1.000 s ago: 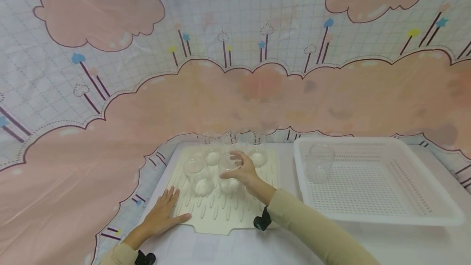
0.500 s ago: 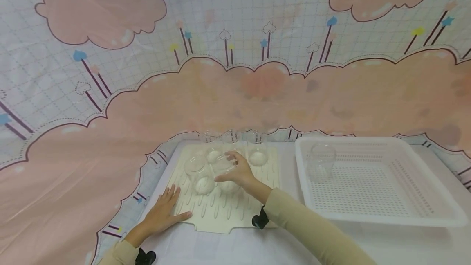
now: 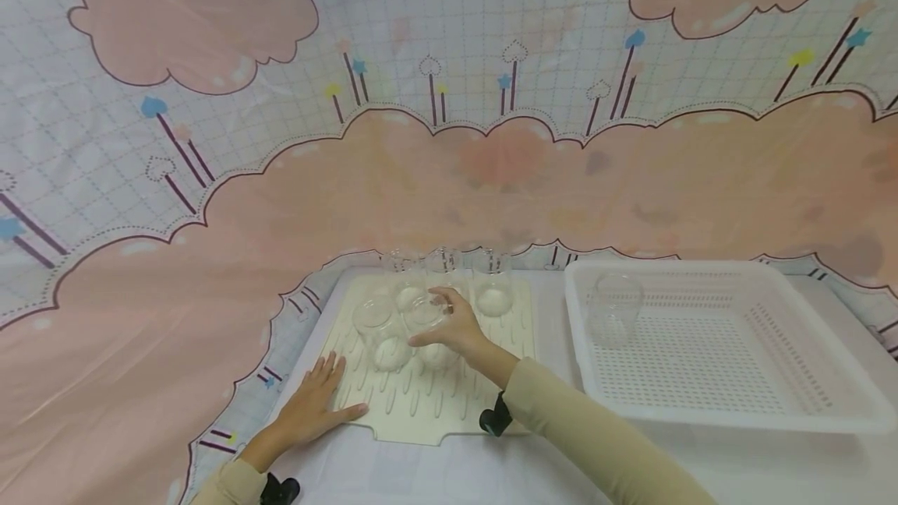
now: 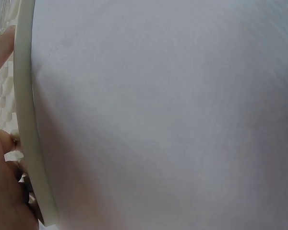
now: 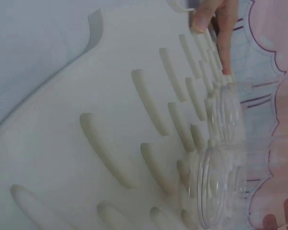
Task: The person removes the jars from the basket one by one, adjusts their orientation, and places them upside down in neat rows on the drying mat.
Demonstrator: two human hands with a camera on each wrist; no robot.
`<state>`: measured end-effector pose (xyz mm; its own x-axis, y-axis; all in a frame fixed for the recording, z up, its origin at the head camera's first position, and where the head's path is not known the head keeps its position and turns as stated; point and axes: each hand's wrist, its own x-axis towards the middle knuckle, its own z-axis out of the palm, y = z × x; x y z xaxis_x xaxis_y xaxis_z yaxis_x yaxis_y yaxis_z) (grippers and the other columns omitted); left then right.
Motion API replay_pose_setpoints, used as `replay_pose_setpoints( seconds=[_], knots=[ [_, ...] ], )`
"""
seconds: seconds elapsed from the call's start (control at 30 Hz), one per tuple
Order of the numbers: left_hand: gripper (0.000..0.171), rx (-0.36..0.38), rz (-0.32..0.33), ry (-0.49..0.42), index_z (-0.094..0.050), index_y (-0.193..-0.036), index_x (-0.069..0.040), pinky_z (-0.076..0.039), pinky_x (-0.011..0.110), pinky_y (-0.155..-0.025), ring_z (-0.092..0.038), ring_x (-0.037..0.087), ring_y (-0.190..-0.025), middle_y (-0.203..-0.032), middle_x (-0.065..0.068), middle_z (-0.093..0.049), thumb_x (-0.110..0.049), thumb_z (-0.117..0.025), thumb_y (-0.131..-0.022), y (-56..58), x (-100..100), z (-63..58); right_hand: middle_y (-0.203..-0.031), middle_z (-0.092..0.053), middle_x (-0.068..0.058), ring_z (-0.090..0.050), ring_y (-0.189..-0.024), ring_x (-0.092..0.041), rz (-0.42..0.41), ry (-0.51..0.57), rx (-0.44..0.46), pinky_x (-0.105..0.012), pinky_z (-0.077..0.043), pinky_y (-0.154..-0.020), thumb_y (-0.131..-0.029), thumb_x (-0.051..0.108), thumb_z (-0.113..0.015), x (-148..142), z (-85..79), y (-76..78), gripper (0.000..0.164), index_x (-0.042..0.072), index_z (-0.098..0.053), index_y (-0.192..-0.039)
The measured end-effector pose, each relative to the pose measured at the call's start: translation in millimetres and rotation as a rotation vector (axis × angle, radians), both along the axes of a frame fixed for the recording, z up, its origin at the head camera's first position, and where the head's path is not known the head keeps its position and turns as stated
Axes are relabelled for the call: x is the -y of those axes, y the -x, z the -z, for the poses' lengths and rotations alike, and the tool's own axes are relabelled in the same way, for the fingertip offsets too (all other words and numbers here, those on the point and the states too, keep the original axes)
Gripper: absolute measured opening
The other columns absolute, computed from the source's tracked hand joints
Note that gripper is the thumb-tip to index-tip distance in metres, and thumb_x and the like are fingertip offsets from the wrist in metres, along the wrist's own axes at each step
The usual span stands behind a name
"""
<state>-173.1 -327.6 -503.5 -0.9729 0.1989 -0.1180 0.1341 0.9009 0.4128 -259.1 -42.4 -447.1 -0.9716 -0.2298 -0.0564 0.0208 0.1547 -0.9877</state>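
Observation:
My right hand grips a clear cup between thumb and curled fingers, low over the cream ridged drying mat. The cup leans slightly left in the head view; in the right wrist view its round base is right by the mat's ridges. Close on its left stands another clear cup. My left hand rests flat with spread fingers on the mat's left edge, and the left wrist view shows it at the mat's rim.
Behind the held cup, three more clear cups stand in a row at the mat's back. To the right is a white perforated basket with a clear cup in its left back corner. A patterned curtain hangs behind.
My right hand has shifted a little left with the cup, bringing it nearer the neighbouring cup and tilting its top leftward. The left hand stays in place.

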Motion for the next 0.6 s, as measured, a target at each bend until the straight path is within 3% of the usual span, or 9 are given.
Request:
replay_pose_setpoints(
  seconds=[0.13, 0.27, 0.47, 0.6],
  knots=[
    [0.108, -0.018, 0.006, -0.006, -0.024, -0.152, 0.011, -0.006, 0.065, -0.115, -0.005, 0.051, -0.146, -0.160, 0.031, -0.012, -0.062, -0.067, -0.085, 0.3, -0.5, 1.4, -0.149, -0.045, -0.010, -0.039, -0.136, -0.036, -0.020, 0.003, -0.002, -0.057, -0.039, -0.107, -0.065, 0.008, -0.094, -3.3, -2.8, 1.2, 0.091, 0.014, -0.050, -0.144],
    [0.108, -0.007, 0.007, -0.010, -0.023, -0.152, 0.011, -0.006, 0.065, -0.115, -0.005, 0.052, -0.146, -0.160, 0.032, -0.012, -0.061, -0.068, -0.085, -0.2, -2.5, -3.5, -0.145, -0.050, -0.011, -0.039, -0.134, -0.036, -0.076, 0.013, -0.063, -0.056, -0.039, -0.106, -0.066, 0.007, -0.094, -9.0, -10.5, 3.1, 0.094, 0.010, -0.045, -0.147],
    [0.106, 0.024, 0.004, 0.010, -0.021, -0.153, 0.009, -0.004, 0.063, -0.116, -0.002, 0.050, -0.147, -0.160, 0.030, -0.011, -0.060, -0.066, -0.086, -1.1, -4.4, -10.7, -0.140, -0.056, -0.002, -0.043, -0.134, -0.029, -0.092, 0.038, -0.091, -0.055, -0.038, -0.107, -0.068, 0.012, -0.094, -18.4, -31.4, 6.8, 0.093, 0.013, -0.046, -0.148],
    [0.106, 0.021, 0.005, 0.023, -0.022, -0.153, 0.010, -0.005, 0.063, -0.116, -0.004, 0.051, -0.146, -0.160, 0.031, -0.012, -0.060, -0.066, -0.086, -0.6, -4.0, -9.4, -0.142, -0.055, -0.005, -0.043, -0.134, -0.029, -0.093, 0.069, -0.100, -0.054, -0.036, -0.109, -0.069, 0.013, -0.093, -27.9, -47.4, 10.8, 0.089, 0.015, -0.048, -0.146]
  ],
)
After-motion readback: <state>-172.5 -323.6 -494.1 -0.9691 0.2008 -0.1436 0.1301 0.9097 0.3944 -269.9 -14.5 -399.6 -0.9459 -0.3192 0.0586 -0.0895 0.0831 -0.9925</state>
